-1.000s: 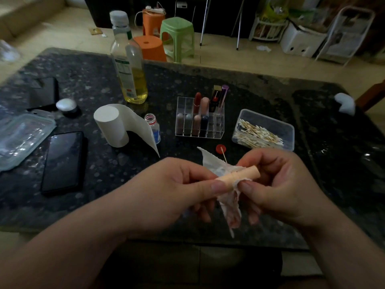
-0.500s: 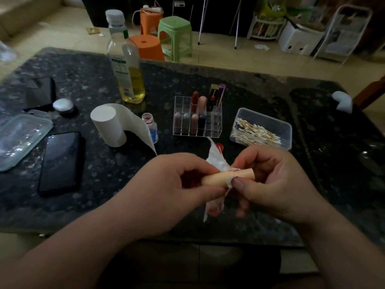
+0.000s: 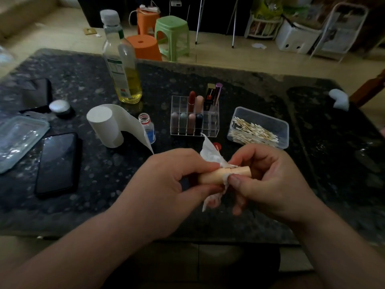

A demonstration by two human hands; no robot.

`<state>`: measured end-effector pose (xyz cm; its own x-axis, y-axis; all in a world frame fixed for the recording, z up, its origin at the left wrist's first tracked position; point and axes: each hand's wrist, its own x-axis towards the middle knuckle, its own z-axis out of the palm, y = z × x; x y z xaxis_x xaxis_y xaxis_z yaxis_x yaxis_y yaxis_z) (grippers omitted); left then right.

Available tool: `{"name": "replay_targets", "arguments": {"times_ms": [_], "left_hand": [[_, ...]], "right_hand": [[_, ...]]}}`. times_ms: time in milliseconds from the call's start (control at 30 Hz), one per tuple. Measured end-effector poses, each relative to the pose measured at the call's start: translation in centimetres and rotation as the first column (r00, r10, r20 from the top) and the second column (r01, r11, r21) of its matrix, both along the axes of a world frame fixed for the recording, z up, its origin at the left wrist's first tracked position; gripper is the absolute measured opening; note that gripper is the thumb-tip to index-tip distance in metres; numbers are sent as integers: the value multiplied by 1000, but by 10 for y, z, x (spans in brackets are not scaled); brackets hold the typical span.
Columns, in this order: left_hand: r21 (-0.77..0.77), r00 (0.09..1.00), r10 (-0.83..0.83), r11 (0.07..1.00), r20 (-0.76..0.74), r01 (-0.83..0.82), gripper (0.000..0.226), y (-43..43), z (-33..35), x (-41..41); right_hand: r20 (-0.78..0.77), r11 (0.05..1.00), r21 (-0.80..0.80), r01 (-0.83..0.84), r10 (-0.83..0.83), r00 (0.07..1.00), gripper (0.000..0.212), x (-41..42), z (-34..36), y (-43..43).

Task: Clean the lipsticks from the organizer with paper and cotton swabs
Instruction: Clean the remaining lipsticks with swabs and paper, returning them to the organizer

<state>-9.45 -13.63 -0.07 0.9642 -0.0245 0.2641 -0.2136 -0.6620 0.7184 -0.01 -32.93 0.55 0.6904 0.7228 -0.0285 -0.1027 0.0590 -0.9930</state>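
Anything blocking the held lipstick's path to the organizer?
Nothing tall. Only a small red round cap lies flat between the peach lipstick tube and the clear acrylic organizer, low enough to pass over.

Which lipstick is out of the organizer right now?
The peach lipstick, held sideways between left hand and right hand with tissue; others stand upright in the organizer.

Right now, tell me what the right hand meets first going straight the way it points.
Likely the left hand: the right hand points leftward along the peach lipstick tube both hold, with crumpled paper between them.
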Motion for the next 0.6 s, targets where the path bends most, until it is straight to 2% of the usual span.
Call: {"name": "replay_targets", "arguments": {"times_ms": [67,100,133,167,200,233,267,333,367,400,467,533,600], "left_hand": [[56,997,11,998,82,-15,33,-1,-3,0],[1,999,24,1000,41,-24,30,-1,-2,1],[-135,996,21,990,-88,-33,27,-1,0,2],[-341,961,-46,939,-274,-52,28,1,3,4],[-519,890,-161,849,-428,-96,33,2,5,6],[-636,809,-275,757,-519,-150,37,3,5,8],[-694,757,-352,698,-550,-180,41,4,4,8],[-754,737,-407,624,-539,-207,38,3,4,8],[-756,755,-390,621,-527,-207,33,3,4,8],[-734,789,-351,655,-504,-178,28,3,5,9],[-616,874,-230,782,-427,-95,22,2,7,7],[-401,959,-60,914,-275,-58,22,-4,5,3],[-109,997,73,991,-31,-76,26,-9,3,-1]], "right_hand": [[-10,1000,8,7,-7,1000,15,0,1,0],[-6,1000,4,9,-9,1000,15,0,1,0],[0,1000,0,9,-9,1000,15,1,1,-1],[8,1000,-3,6,-6,1000,15,1,1,-1],[13,1000,-2,-2,2,1000,15,1,1,-1],[12,1000,6,-13,13,1000,14,1,0,-2],[9,1000,17,-26,26,1000,15,1,0,-2],[9,999,30,-45,45,999,17,1,0,-4],[12,998,35,-46,46,999,17,1,1,-5],[19,998,39,-41,40,999,17,1,2,-5],[31,999,44,-11,10,999,16,2,2,-5],[10,996,76,38,-38,999,10,3,0,-4],[-25,991,116,73,-70,997,6,2,-3,-2]]}}
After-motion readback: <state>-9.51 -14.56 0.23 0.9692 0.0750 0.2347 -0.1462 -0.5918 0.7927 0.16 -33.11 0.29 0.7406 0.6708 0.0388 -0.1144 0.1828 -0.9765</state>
